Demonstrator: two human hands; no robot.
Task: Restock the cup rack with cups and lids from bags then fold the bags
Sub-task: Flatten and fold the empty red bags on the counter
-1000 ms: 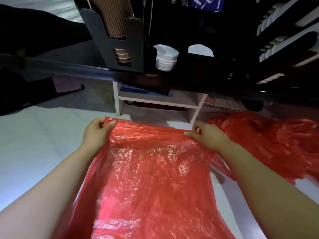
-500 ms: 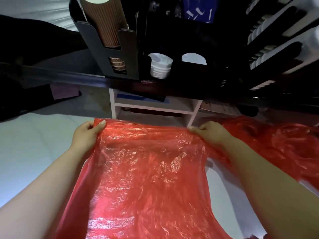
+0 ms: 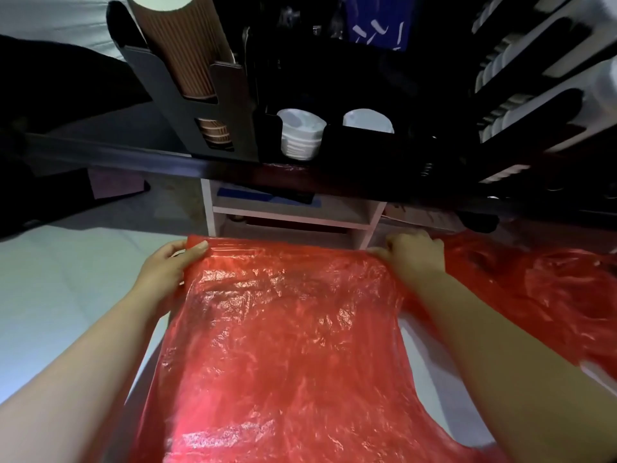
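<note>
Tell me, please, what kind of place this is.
Probably a café or shop drinks station. A black cup rack holds stacked brown paper cups and white lids; the left hand and right hand hold a red plastic bag before it.

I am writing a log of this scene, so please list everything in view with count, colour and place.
held bag: one, red, spread between the hands.
second bag: one, red, crumpled, at right.
rack: one, black, on the table ahead.
cups: one stack, brown, rack's left slot.
lids: several stacks, white, rack's middle and right.
shelf: one, white, under the table.
left hand: pinches held bag's far left corner.
right hand: grips its far right corner.
</note>
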